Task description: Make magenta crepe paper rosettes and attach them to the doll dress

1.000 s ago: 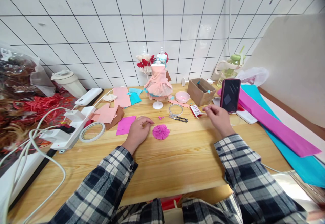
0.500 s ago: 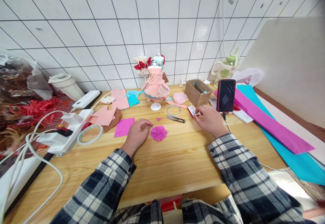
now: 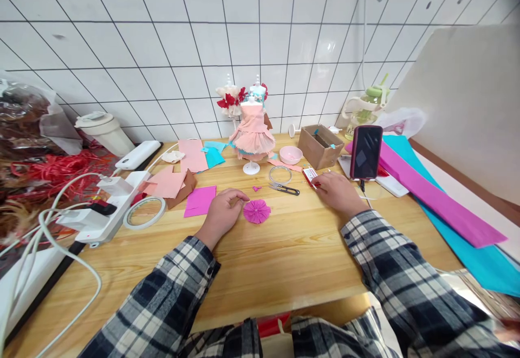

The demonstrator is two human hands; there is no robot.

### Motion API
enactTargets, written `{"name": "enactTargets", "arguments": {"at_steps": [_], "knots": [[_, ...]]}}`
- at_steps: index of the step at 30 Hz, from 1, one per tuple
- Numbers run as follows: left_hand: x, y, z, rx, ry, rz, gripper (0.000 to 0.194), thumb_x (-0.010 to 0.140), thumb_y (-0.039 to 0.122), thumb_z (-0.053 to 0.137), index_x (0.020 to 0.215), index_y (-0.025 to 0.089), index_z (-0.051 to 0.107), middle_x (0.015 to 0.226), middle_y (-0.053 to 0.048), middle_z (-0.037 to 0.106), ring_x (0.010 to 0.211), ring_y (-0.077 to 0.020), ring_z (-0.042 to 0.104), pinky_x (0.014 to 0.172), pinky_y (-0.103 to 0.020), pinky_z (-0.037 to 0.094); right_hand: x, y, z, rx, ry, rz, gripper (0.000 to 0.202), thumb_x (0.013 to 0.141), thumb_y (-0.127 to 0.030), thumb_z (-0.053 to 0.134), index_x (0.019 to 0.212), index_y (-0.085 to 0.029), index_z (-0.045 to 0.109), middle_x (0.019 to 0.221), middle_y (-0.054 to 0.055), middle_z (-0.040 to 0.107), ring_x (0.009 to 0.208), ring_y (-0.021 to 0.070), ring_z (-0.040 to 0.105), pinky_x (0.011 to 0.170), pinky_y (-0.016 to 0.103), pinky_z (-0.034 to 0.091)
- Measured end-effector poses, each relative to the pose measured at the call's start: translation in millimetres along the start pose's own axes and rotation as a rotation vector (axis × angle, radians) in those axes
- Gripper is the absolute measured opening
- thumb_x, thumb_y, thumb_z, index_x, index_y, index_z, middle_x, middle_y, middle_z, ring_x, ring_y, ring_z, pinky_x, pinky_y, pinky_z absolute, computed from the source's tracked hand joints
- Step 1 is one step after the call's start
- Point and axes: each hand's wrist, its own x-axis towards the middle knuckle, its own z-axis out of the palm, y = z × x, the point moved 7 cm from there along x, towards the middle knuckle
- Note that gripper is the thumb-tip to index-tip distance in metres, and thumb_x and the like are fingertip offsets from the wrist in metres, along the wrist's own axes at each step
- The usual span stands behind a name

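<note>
Right of centre, my right hand point(image 3: 339, 191) has fingertips on the red-and-white packet point(image 3: 309, 174); whether they're clamped, I can't tell. Near mid-frame, my left hand point(image 3: 222, 213) curls beside the magenta rosette point(image 3: 257, 212), fingertips close, grip unclear. A sideways push could skid the packet; a left-hand nudge could crumple those pleats. The packet's long axis slants upper left to lower right; the round rosette lies flat, pointing nowhere.

left hand point(image 3: 223, 213): loosely curled | right hand point(image 3: 338, 193): palm down, outstretched
</note>
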Motion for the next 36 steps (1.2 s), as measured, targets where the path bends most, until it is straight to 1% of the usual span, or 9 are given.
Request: {"name": "enactTargets", "arguments": {"at_steps": [5,12,17,22,25,27,29,31,36], "knots": [[-1.1,5.1,-1.5,0.038,0.004,0.045,0.021,0.075,0.014,0.047,0.08,0.02,0.066,0.091,-0.002,0.069,0.092,-0.0194,0.062,0.089,-0.035,0.047,1.8,9.2,4.9,0.05,0.036,0.089,0.021,0.087,-0.029,0.049,0.093,-0.022,0.068,0.096,0.007,0.069,0.087,0.0214,0.06,0.076,0.031,0.04],[-9.4,39.3,0.2,0.124,0.01,0.322,0.021,0.082,0.014,0.047,0.087,0.02,0.066,0.094,-0.004,0.068,0.094,-0.0189,0.059,0.09,-0.037,0.045,1.6,3.1,1.3,0.212,0.061,0.17,0.017,0.082,-0.027,0.052,0.084,-0.021,0.068,0.088,0.004,0.07,0.081,0.0178,0.06,0.069,0.026,0.039],[-24.6,85.0,31.5,0.14,-0.162,0.559,0.024,0.087,0.018,0.047,0.104,0.021,0.064,0.107,-0.005,0.066,0.103,-0.0187,0.055,0.096,-0.038,0.042,-0.1,-10.5,9.5,0.349,-0.018,0.191,0.018,0.08,-0.032,0.053,0.08,-0.021,0.068,0.071,0.001,0.067,0.065,0.0153,0.056,0.057,0.025,0.034],[-30.6,113.4,61.6,0.234,-0.252,0.641,0.027,0.09,0.022,0.044,0.11,0.021,0.061,0.123,-0.006,0.059,0.117,-0.0224,0.048,0.101,-0.041,0.039,-0.3,4.0,27.0,0.637,-0.041,0.354,0.025,0.077,-0.039,0.055,0.081,-0.019,0.07,0.068,0.0,0.066,0.061,0.0146,0.054,0.056,0.024,0.037],[-26.1,125.8,80.1,0.295,-0.261,0.666,0.027,0.091,0.024,0.042,0.112,0.021,0.059,0.127,-0.008,0.056,0.12,-0.0238,0.046,0.102,-0.043,0.038,0.6,14.4,25.1,0.639,0.057,0.417,0.028,0.075,-0.04,0.057,0.081,-0.017,0.071,0.073,0.003,0.066,0.066,0.0166,0.056,0.06,0.027,0.04],[-19.9,134.1,95.9,0.32,-0.269,0.673,0.03,0.091,0.026,0.043,0.118,0.02,0.054,0.128,-0.009,0.054,0.12,-0.0243,0.046,0.102,-0.043,0.038,1.4,13.7,13.4,0.535,0.175,0.368,0.024,0.073,-0.037,0.059,0.08,-0.018,0.072,0.084,0.005,0.067,0.075,0.0184,0.058,0.068,0.028,0.042],[-9.9,140.1,109.5,0.316,-0.234,0.639,0.039,0.089,0.029,0.047,0.126,0.017,0.047,0.131,-0.012,0.051,0.121,-0.0255,0.045,0.103,-0.043,0.037,1.9,8.4,5.9,0.475,0.198,0.305,0.019,0.075,-0.033,0.058,0.079,-0.02,0.071,0.088,0.005,0.069,0.081,0.0187,0.06,0.072,0.029,0.043],[-0.3,142.2,120.9,0.293,-0.203,0.601,0.04,0.087,0.029,0.049,0.125,0.015,0.046,0.133,-0.014,0.049,0.122,-0.0258,0.044,0.103,-0.041,0.037,1.6,5.0,4.5,0.461,0.137,0.296,0.016,0.077,-0.03,0.056,0.08,-0.022,0.07,0.084,0.002,0.07,0.078,0.0176,0.061,0.07,0.028,0.042],[10.2,128.5,135.1,0.266,-0.227,0.559,0.036,0.086,0.027,0.049,0.12,0.015,0.046,0.13,-0.015,0.05,0.124,-0.0267,0.043,0.104,-0.043,0.035,0.4,9.1,2.1,0.428,0.088,0.368,0.017,0.081,-0.032,0.053,0.084,-0.023,0.067,0.075,0.0,0.071,0.066,0.0162,0.062,0.058,0.025,0.039]]}}
